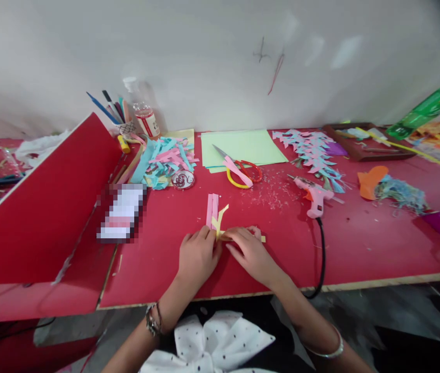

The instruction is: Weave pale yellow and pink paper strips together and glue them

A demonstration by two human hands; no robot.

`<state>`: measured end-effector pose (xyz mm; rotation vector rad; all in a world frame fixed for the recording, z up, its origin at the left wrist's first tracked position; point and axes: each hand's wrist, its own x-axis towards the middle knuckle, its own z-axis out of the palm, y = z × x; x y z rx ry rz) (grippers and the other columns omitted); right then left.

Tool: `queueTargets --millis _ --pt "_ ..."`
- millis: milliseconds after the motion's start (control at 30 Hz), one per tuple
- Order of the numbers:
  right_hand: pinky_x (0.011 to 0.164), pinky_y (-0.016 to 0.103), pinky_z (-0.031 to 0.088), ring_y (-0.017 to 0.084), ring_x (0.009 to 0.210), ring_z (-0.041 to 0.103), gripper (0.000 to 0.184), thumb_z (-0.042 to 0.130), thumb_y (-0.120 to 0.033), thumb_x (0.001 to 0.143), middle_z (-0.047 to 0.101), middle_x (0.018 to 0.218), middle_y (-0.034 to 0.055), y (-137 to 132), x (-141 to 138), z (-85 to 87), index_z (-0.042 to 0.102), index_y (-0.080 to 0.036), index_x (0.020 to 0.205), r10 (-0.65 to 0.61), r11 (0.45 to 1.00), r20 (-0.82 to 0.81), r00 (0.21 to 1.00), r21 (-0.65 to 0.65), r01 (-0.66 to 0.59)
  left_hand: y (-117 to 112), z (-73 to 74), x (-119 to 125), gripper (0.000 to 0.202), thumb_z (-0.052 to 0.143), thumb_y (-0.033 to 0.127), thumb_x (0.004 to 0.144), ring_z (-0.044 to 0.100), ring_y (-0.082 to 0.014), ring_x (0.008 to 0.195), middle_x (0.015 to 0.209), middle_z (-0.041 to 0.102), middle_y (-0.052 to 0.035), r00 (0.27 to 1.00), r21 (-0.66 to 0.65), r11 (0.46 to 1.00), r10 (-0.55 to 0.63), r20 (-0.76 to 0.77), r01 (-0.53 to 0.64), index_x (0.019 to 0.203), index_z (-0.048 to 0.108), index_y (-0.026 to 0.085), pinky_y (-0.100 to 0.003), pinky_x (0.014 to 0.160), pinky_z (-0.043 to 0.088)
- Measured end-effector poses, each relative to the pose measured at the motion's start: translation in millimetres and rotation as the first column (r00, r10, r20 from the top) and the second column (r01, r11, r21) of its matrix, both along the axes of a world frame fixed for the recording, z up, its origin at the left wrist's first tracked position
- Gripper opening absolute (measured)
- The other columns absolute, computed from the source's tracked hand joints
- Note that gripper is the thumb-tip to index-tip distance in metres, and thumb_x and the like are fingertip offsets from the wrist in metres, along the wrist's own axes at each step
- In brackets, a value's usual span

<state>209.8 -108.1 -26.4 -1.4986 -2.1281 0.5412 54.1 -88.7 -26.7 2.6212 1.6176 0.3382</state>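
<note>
My left hand (pixel 197 254) rests low over the red table, its fingers closed on a pale yellow paper strip (pixel 218 221). My right hand (pixel 251 255) meets it from the other side, fingertips pinching the same strip, which looks folded or crossed where the hands come together. One yellow end points up and another sticks out past the right fingers. Just beyond my left fingers, pink paper strips (pixel 212 204) lie side by side; their lower ends are hidden by the hand. Farther off lie scissors (pixel 223 152) with red and yellow handles, a pink strip across them.
Right of my hands is a pink glue gun (pixel 313 194), its black cord hanging over the table edge. A phone (pixel 122 213) and an upright red board (pixel 48 207) stand left. Behind are cut strips (pixel 169 155), green sheets (pixel 243 141) and a folded-paper garland (pixel 313 150).
</note>
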Motion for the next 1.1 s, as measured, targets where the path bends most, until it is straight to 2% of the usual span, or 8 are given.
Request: queueTargets --millis 100,233,433,567,733,967,1100 --pt "0.089 0.039 0.028 0.020 0.101 0.054 0.026 0.044 -0.018 0.084 0.061 0.107 0.0079 1.5 -2.1 -0.6 0.052 -0.020 0.108 -0.044 0.999 -0.035 0.998 -0.030 0.043 2.1 -4.6 -2.2 0.012 0.045 0.021 0.081 0.057 -0.0179 0.068 0.074 0.061 -0.0046 0.998 -0.021 1.000 0.000 0.060 0.001 0.078 0.055 0.017 -0.030 0.062 0.037" --pt "0.087 0.038 0.031 0.020 0.102 0.052 0.029 0.044 -0.016 0.083 0.059 0.107 0.0074 4.3 -2.6 -0.6 0.053 -0.023 0.110 -0.004 0.999 -0.029 1.000 -0.039 0.003 6.1 -9.0 -5.4 0.010 0.048 0.020 0.079 0.057 -0.0179 0.067 0.066 0.059 -0.0027 0.987 -0.094 0.996 0.026 0.158 -0.011 0.076 0.058 0.016 -0.029 0.064 0.038" --pt "0.085 0.036 0.035 0.021 0.101 0.049 0.031 0.047 -0.015 0.080 0.055 0.107 0.0074 4.5 6.8 3.7 0.054 -0.022 0.109 -0.033 0.999 0.061 0.998 0.005 0.032 7.8 -4.3 -5.6 0.015 0.048 0.021 0.078 0.056 -0.0174 0.064 0.061 0.059 -0.0024 0.982 -0.175 0.984 0.058 0.177 -0.027 0.068 0.059 0.016 -0.030 0.064 0.039" --pt "0.086 0.039 0.032 0.023 0.103 0.048 0.029 0.050 -0.017 0.081 0.055 0.108 0.0074 2.4 8.2 4.3 0.056 -0.025 0.108 -0.001 0.999 0.153 0.988 0.040 -0.005 8.2 -3.5 -5.4 0.016 0.048 0.021 0.078 0.055 -0.0166 0.062 0.060 0.059 -0.0020 0.984 -0.182 0.983 0.051 0.169 -0.019 0.066 0.059 0.017 -0.029 0.063 0.039" --pt "0.084 0.039 0.032 0.021 0.100 0.049 0.023 0.048 -0.018 0.083 0.055 0.107 0.0071 6.7 10.2 1.1 0.060 -0.024 0.101 -0.014 0.999 0.177 0.984 0.047 0.006 9.2 -3.7 -6.2 0.012 0.049 0.020 0.077 0.057 -0.0175 0.067 0.068 0.062 -0.0030 0.979 -0.167 0.986 0.029 0.202 0.005 0.072 0.060 0.017 -0.029 0.064 0.039" --pt "0.080 0.037 0.041 0.022 0.096 0.051 0.025 0.050 -0.019 0.081 0.054 0.103 0.0086 12.9 13.0 2.0 0.056 -0.020 0.105 -0.026 1.000 0.139 0.990 -0.002 0.027 7.5 -1.7 -6.0 0.013 0.049 0.020 0.078 0.057 -0.0169 0.065 0.066 0.061 -0.0018 0.973 -0.181 0.983 0.031 0.231 0.012 0.073 0.060 0.017 -0.029 0.064 0.039" --pt "0.079 0.038 0.044 0.024 0.094 0.052 0.029 0.049 -0.014 0.079 0.054 0.100 0.0104 8.3 6.8 2.7 0.055 -0.018 0.107 -0.064 0.998 0.138 0.988 -0.006 0.066 6.7 -5.5 -6.4 0.012 0.049 0.019 0.078 0.058 -0.0170 0.072 0.073 0.062 -0.0025 0.973 -0.136 0.990 0.014 0.230 0.018 0.081 0.060 0.018 -0.028 0.066 0.039"
